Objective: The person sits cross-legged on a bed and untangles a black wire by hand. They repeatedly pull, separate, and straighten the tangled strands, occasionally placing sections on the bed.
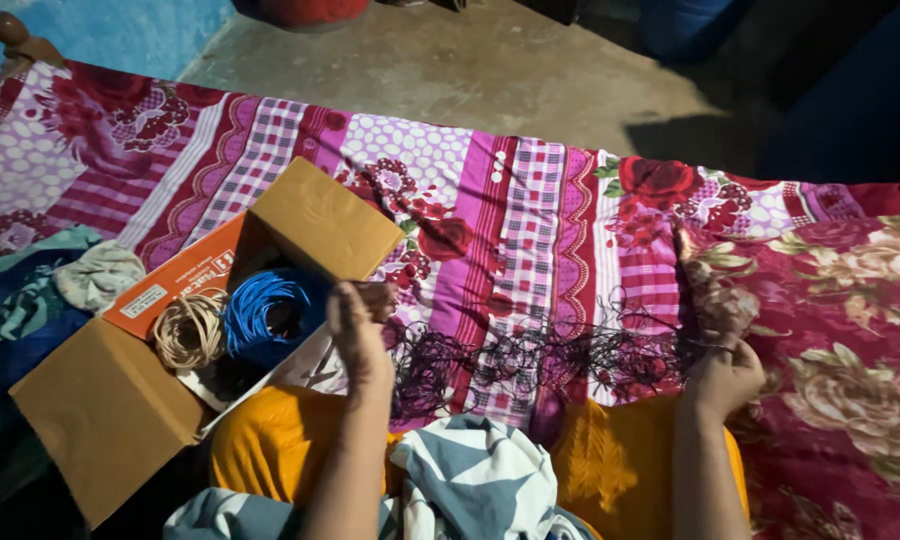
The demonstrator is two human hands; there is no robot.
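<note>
Both hands closed on dark wire tangle (540, 362), centre frame: left hand (358, 330) & right hand (725, 375) fingers pinch ends, stretched apart to untangle, prob.

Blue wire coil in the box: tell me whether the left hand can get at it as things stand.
Probably yes. The blue wire coil lies uncovered in the open cardboard box, beside the left hand, though that hand holds black wire.

At centre frame, the left hand (362, 335) and right hand (722, 372) stretch tangled black wire (530, 360) over a patterned bedsheet (530, 210); a cardboard box (170, 330) with a blue coil (265, 315) sits lower left.
</note>
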